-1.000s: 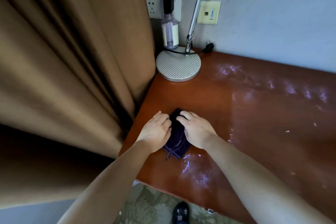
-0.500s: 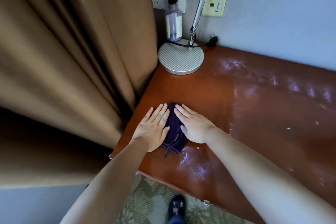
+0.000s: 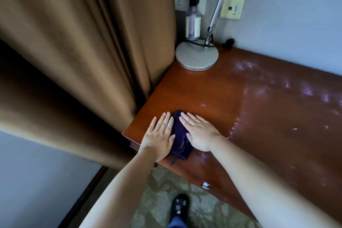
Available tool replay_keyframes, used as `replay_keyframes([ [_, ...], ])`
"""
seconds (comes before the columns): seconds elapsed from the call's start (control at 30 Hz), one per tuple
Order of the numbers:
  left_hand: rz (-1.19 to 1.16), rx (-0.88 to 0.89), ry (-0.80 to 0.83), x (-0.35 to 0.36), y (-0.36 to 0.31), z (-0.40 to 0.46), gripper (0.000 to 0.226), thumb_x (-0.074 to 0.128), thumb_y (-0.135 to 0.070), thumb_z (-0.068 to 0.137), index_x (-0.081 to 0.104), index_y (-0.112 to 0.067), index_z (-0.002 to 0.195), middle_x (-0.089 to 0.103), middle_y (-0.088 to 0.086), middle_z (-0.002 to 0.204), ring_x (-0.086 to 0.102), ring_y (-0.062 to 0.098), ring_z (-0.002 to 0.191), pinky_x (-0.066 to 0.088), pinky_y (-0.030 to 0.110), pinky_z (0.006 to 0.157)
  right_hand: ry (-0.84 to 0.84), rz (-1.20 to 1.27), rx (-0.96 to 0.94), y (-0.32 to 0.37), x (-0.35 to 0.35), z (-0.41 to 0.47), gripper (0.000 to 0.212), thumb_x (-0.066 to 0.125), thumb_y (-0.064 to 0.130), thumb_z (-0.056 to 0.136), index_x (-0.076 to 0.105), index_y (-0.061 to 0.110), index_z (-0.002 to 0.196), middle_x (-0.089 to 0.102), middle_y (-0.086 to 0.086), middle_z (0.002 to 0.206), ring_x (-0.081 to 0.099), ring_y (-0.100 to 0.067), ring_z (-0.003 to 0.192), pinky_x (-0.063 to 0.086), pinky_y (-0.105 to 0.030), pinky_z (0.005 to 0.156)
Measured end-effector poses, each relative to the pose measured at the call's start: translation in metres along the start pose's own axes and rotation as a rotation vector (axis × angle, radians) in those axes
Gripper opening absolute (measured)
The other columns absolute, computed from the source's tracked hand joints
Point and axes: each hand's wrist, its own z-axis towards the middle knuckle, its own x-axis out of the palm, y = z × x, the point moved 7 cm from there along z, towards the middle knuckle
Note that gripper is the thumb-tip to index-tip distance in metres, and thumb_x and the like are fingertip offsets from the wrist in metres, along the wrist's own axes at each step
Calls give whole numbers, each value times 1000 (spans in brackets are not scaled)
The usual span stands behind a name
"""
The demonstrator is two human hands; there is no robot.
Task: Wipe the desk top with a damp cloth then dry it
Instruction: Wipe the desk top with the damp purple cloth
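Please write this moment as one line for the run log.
step: wiping | left hand: flat on dark cloth | right hand: flat on cloth | desk top: streaks at right | lamp base: back corner

Vs 1 s ago, both hands go from curled to flat: left hand (image 3: 159,138) & right hand (image 3: 199,133) now press w/ straight fingers on the dark cloth (image 3: 180,136). Cloth looks flatter, sits nearer the desk (image 3: 212,98) left-front corner, lower centre of frame.
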Motion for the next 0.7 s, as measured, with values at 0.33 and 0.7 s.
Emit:
replay_keyframes([
  [0.33, 52, -2, 16, -2, 14, 12, 73, -30, -46, 78, -25, -14, 143, -31, 2, 150, -32, 14, 136, -20, 41, 114, 14, -59, 3, -4, -6, 19, 60, 22, 24, 102, -11, 16, 152, -21, 4, 158, -15, -10, 146, -8, -32, 119],
  [0.7, 137, 32, 61, -4, 36, 30, 79, -33, -45, 73, -26, -13, 145, -32, 3, 150, -30, 15, 139, -16, 42, 117, -18, -36, 19, -6, -11, 35, 57, 18, 29, 105, -12, 15, 152, -21, 3, 158, -15, -10, 146, -9, -31, 119],
])
